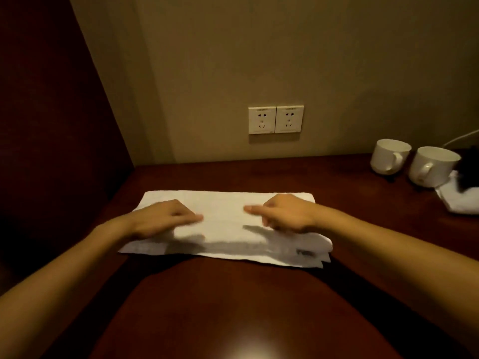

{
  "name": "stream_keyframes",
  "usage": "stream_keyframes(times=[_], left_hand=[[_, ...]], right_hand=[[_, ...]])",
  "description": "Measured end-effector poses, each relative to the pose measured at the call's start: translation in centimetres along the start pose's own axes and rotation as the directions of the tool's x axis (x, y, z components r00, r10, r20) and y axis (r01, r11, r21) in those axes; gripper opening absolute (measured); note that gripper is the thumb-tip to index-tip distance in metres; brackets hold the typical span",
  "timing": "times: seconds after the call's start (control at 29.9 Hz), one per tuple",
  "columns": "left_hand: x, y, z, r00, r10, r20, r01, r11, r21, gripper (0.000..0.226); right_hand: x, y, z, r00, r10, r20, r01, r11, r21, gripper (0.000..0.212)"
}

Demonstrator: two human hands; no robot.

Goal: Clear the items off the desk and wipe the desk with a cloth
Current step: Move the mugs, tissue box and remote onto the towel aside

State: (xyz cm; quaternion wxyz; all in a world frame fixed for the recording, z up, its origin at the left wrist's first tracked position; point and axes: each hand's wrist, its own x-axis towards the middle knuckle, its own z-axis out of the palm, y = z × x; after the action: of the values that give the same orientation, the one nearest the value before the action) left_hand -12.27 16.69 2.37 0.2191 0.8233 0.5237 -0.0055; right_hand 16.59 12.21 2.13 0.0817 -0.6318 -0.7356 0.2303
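Observation:
A white cloth (pixel 225 203), folded into a long rectangle, lies flat on the dark red-brown desk (pixel 246 307) near the wall. My left hand (pixel 160 218) rests palm down on the cloth's left part, fingers pointing right. My right hand (pixel 282 213) hovers over or rests on its right part, fingers loosely curled and pointing left. The two hands' fingertips are a short gap apart over the cloth's middle. Neither hand has the cloth gripped as far as I can see.
Two white cups (pixel 390 156) (pixel 432 165) stand at the desk's back right. Beside them lie a white folded paper or napkin (pixel 458 200) and a dark object (pixel 469 167) with a white cable. Two wall sockets (pixel 276 119) sit above the desk. A dark panel (pixel 51 125) closes the left side.

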Motion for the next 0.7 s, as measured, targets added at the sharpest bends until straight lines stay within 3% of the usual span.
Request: stream_keyframes(times=[0.03,0.1,0.13,0.2,0.33,0.47,0.57,0.7], left_hand=[[0.5,-0.5,-0.4,0.994,-0.081,-0.079,0.077,0.996,-0.051,0.104],[1.7,-1.9,-0.5,0.899,-0.350,-0.264,0.380,0.922,0.073,0.094],[1.9,-2.5,-0.2,0.837,-0.472,-0.275,0.514,0.851,0.104,0.092],[2.3,-3.1,0.7,0.784,-0.586,-0.204,0.606,0.793,0.053,0.101],[3.0,-2.6,2.5,0.813,-0.489,-0.315,0.499,0.865,-0.053,0.090],[2.8,0.0,3.3,0.812,-0.314,-0.493,0.347,0.938,-0.026,0.063],[3.1,3.0,2.1,0.801,-0.188,-0.569,0.240,0.971,0.017,0.056],[4.9,8.9,-0.2,0.787,-0.012,-0.617,0.049,0.998,0.044,0.056]], right_hand=[[0.5,0.3,-0.4,0.994,0.068,-0.083,-0.067,0.998,0.016,0.088],[1.2,1.4,-0.8,0.933,0.237,-0.272,-0.287,0.944,-0.164,0.079],[1.2,1.9,-0.7,0.902,0.333,-0.274,-0.395,0.894,-0.213,0.084],[1.2,2.4,-0.4,0.869,0.460,-0.184,-0.490,0.852,-0.185,0.102],[1.5,2.4,0.6,0.845,0.485,-0.223,-0.488,0.872,0.046,0.101],[1.3,2.1,0.7,0.851,0.478,-0.217,-0.413,0.865,0.285,0.074],[0.1,2.8,-0.9,0.860,0.399,-0.317,-0.289,0.894,0.342,0.045],[-2.7,5.5,-5.5,0.810,0.399,-0.429,-0.240,0.894,0.379,0.042]])
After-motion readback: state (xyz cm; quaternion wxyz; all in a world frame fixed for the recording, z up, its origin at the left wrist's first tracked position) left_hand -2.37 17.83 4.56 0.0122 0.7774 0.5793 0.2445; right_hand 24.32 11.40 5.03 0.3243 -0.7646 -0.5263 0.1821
